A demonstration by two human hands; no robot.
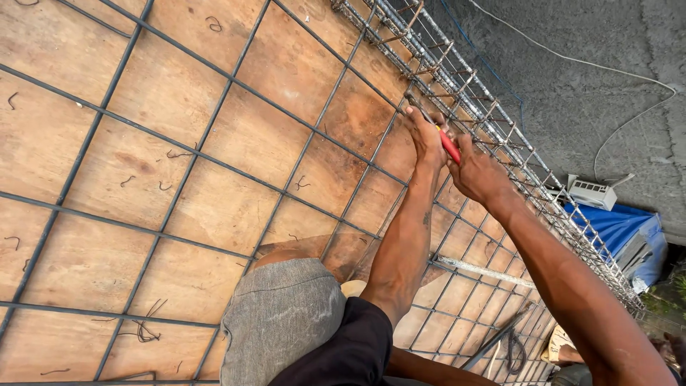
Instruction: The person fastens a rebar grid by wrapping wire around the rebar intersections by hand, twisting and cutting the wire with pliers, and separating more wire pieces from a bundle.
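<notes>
My right hand [477, 173] is closed on the red handle of a pair of pliers [449, 147]. My left hand [426, 137] lies just ahead of it, fingers wrapped over the front of the tool, whose dark metal head [414, 100] sticks out past them. Both hands work where the flat rebar grid [214, 107] meets the long rebar cage [457, 78] along the deck's edge. Whatever the jaws grip is hidden by my fingers. My knee in grey trousers [282, 314] rests on the grid below my arms.
Plywood formwork [164, 86] lies under the grid, with bent scraps of tie wire [143, 329] scattered on it. Beyond the cage is a drop to grey ground with a white cable [629, 71], a white box [592, 193] and a blue tarp [614, 225]. Another person's foot [559, 344] is at the lower right.
</notes>
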